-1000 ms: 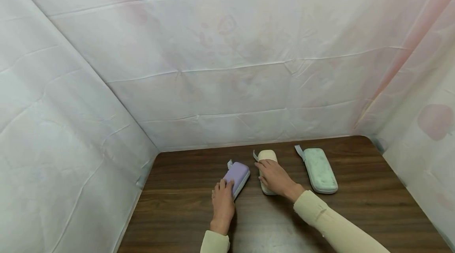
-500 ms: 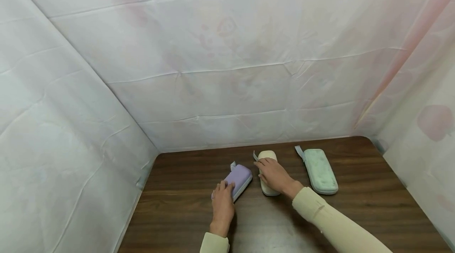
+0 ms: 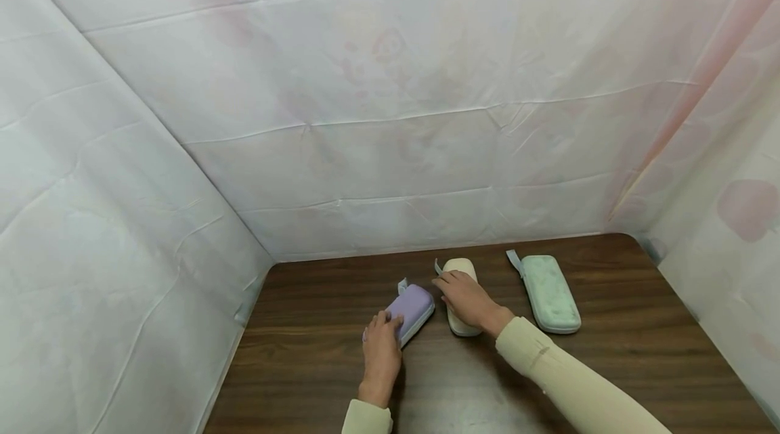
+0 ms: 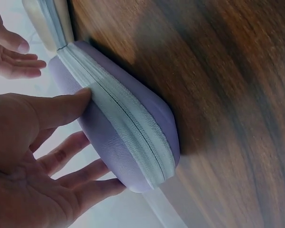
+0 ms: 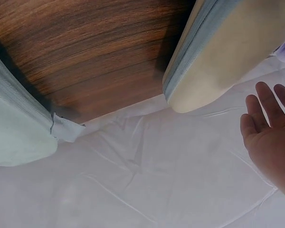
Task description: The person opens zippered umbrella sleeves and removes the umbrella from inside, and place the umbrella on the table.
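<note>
A purple zip case (image 3: 412, 305), a pencil-case shape, lies slanted on the table in the head view. My left hand (image 3: 382, 353) grips its near end. In the left wrist view the thumb lies by the grey zipper of the purple case (image 4: 128, 128) and the fingers reach around the other side. Over a cream zip case (image 3: 461, 266) is my right hand (image 3: 468, 298), hiding its middle. The right wrist view shows this hand (image 5: 275, 123) apart from the cream case (image 5: 228, 61), fingers loosely extended.
To the right lies a mint-green zip case (image 3: 551, 295) with a grey strap (image 3: 514, 261). All sit on a dark wood table (image 3: 305, 346). Pale patterned cloth (image 3: 396, 149) hangs behind and at both sides.
The purple case has shifted a little to the right and toward the near edge, with my left hand on it. My right hand has drifted slightly left. The cream and green cases stay put.
</note>
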`<state>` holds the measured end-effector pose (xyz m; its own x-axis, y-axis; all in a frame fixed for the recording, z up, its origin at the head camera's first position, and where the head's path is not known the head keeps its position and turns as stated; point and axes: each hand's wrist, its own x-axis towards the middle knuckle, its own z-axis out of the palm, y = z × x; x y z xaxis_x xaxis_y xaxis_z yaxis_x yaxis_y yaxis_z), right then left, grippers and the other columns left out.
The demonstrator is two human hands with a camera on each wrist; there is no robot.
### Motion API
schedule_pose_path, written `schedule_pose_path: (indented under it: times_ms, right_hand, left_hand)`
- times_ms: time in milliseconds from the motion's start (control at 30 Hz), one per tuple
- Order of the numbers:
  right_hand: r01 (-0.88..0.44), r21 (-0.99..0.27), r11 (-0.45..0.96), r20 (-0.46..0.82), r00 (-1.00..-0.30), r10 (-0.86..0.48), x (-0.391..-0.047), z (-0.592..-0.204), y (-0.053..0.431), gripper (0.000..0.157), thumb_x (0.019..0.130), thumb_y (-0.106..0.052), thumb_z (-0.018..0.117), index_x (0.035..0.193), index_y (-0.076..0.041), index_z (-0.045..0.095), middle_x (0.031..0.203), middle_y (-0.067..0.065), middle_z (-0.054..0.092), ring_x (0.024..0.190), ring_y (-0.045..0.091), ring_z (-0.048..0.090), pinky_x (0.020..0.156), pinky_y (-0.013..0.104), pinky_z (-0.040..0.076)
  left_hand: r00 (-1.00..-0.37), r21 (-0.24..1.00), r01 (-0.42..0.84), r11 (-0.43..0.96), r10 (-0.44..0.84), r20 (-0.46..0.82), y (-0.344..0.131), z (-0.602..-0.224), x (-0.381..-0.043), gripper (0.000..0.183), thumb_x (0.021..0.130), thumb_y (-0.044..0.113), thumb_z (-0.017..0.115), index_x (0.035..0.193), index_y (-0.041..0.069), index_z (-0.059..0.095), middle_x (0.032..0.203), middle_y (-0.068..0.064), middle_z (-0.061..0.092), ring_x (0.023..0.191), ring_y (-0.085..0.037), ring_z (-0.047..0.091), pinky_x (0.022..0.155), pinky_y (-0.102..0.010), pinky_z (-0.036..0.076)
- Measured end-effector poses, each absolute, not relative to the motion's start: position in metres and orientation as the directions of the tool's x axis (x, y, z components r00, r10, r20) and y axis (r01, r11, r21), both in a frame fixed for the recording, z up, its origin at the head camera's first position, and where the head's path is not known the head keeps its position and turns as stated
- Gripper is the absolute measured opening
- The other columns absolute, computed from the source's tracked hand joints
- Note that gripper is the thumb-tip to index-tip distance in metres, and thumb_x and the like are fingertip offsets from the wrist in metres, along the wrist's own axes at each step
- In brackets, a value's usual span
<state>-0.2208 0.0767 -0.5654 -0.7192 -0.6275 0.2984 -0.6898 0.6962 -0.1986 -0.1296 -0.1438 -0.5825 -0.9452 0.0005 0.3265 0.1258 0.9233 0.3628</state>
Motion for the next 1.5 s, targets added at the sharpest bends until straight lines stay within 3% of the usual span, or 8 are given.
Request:
schedule_pose_path:
  times_ms: [233, 467, 1133, 1333, 1500]
  right_hand:
    - [-0.716, -0.189, 0.672, 0.317, -0.692, -0.649, -0.224, -0.567, 0.075, 0.036, 0.093, -0.001, 0.078, 0.127, 0.003, 0.069, 0.125, 0.016, 0.070, 0.120, 0.035, 0.064, 0.106, 0.050, 0.051]
    - [-0.742, -0.148, 0.654, 0.305, -0.663, -0.684, -0.230, -0.572, 0.073, 0.032, 0.092, -0.001, 0.078, 0.124, 0.000, 0.071, 0.121, 0.012, 0.071, 0.119, 0.033, 0.065, 0.105, 0.048, 0.051]
    - [-0.766, -0.129, 0.630, 0.277, -0.638, -0.719, -0.230, -0.578, 0.066, 0.028, 0.092, -0.003, 0.080, 0.119, -0.003, 0.074, 0.113, 0.007, 0.072, 0.112, 0.027, 0.067, 0.102, 0.046, 0.053]
    - [-0.765, -0.104, 0.635, 0.273, -0.636, -0.722, -0.230, -0.577, 0.066, 0.026, 0.091, -0.004, 0.081, 0.117, -0.005, 0.074, 0.112, 0.006, 0.072, 0.111, 0.026, 0.067, 0.101, 0.045, 0.053]
    - [-0.769, -0.092, 0.632, 0.291, -0.628, -0.722, -0.230, -0.579, 0.066, 0.026, 0.089, -0.004, 0.082, 0.115, -0.006, 0.075, 0.108, 0.005, 0.072, 0.108, 0.026, 0.067, 0.098, 0.045, 0.054]
  left_hand:
    - [-0.959, 0.427, 0.127, 0.895, 0.001, 0.284, -0.148, -0.580, -0.127, 0.045, 0.075, -0.017, 0.079, 0.113, 0.008, 0.083, 0.122, -0.017, 0.071, 0.122, -0.048, 0.064, 0.093, -0.067, 0.054]
    - [-0.950, 0.448, 0.163, 0.879, 0.017, 0.313, -0.152, -0.584, -0.124, 0.046, 0.072, -0.018, 0.080, 0.109, 0.009, 0.084, 0.120, -0.014, 0.071, 0.116, -0.045, 0.066, 0.072, -0.065, 0.057]
    - [-0.957, 0.460, 0.208, 0.863, 0.084, 0.277, -0.162, -0.582, -0.121, 0.051, 0.072, -0.020, 0.081, 0.114, 0.010, 0.083, 0.124, -0.012, 0.071, 0.113, -0.042, 0.066, 0.070, -0.060, 0.057]
    - [-0.961, 0.469, 0.221, 0.855, 0.109, 0.255, -0.166, -0.582, -0.121, 0.054, 0.072, -0.021, 0.080, 0.117, 0.009, 0.082, 0.127, -0.012, 0.070, 0.117, -0.044, 0.065, 0.075, -0.063, 0.057]
    - [-0.942, 0.453, 0.288, 0.844, 0.163, 0.294, -0.169, -0.583, -0.121, 0.057, 0.069, -0.024, 0.080, 0.118, 0.006, 0.082, 0.124, -0.014, 0.070, 0.117, -0.041, 0.068, 0.095, -0.065, 0.054]
